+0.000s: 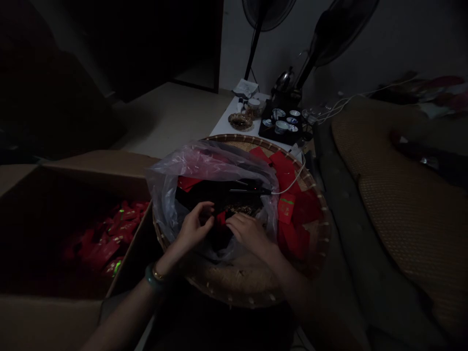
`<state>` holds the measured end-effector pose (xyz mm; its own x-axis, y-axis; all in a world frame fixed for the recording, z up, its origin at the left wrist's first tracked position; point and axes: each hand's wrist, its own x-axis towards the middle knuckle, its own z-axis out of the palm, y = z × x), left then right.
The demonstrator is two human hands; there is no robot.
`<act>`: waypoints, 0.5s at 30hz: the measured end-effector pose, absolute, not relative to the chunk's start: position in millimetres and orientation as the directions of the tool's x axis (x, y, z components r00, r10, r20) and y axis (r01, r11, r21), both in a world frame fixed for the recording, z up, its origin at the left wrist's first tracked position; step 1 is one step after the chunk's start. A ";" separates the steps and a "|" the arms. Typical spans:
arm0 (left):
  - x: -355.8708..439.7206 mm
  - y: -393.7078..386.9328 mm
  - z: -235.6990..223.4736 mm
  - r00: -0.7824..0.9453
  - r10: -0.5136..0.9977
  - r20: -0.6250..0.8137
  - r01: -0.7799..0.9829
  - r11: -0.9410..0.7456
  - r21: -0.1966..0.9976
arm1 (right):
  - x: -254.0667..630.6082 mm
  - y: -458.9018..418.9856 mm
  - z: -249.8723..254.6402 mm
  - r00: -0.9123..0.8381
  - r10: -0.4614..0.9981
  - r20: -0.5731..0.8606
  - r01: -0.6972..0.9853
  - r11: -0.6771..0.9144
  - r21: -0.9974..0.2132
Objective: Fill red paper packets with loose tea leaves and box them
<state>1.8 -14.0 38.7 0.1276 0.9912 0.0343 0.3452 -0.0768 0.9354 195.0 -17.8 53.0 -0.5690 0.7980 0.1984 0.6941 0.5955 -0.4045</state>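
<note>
- Woven mat (pixel 413 204) lying along the right side.
- Cardboard box (pixel 98 164) at left, open, with a heap of shiny red packets (pixel 104 243) inside.
- Round bamboo tray (pixel 252 278), in front of the person.
- Clear plastic bag (pixel 164 168) on the tray, mouth wide, its dark contents hard to make out.
- Left hand (pixel 193 224) over the bag's mouth, thumb and fingers apart.
- Right hand (pixel 250 234) opposite, fingers bent and together; whether it pinches anything, I cannot tell.
- Slim black device (pixel 244 190) across the bag's far side, white cord (pixel 298 176) running right.
- Red envelopes (pixel 286 208) strewn over the tray's right side.
- Small red piece (pixel 221 218) between the hands, at the right fingertips.
</note>
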 end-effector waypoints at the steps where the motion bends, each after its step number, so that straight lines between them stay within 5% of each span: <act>1: 2.3 -15.1 37.6 0.172 0.983 0.059 0.366 -0.119 0.923 | 195.5 -17.1 52.7 -0.537 0.816 0.212 0.686 0.569 -0.452; 8: 19.9 -21.7 17.7 0.361 0.933 0.008 0.443 -0.179 0.879 | 190.2 -19.2 55.3 -0.327 0.925 0.194 0.550 0.353 -0.757; 15: 27.1 -26.2 19.1 0.443 0.895 0.049 0.417 -0.254 0.872 | 200.7 -15.1 66.3 -0.311 0.950 -0.028 0.402 0.105 -0.909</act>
<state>27.1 -26.2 19.1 0.4435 0.8949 0.0489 0.4172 -0.2544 0.8725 200.7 -15.1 66.3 -0.3111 0.9499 -0.0280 0.4023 0.1049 -0.9095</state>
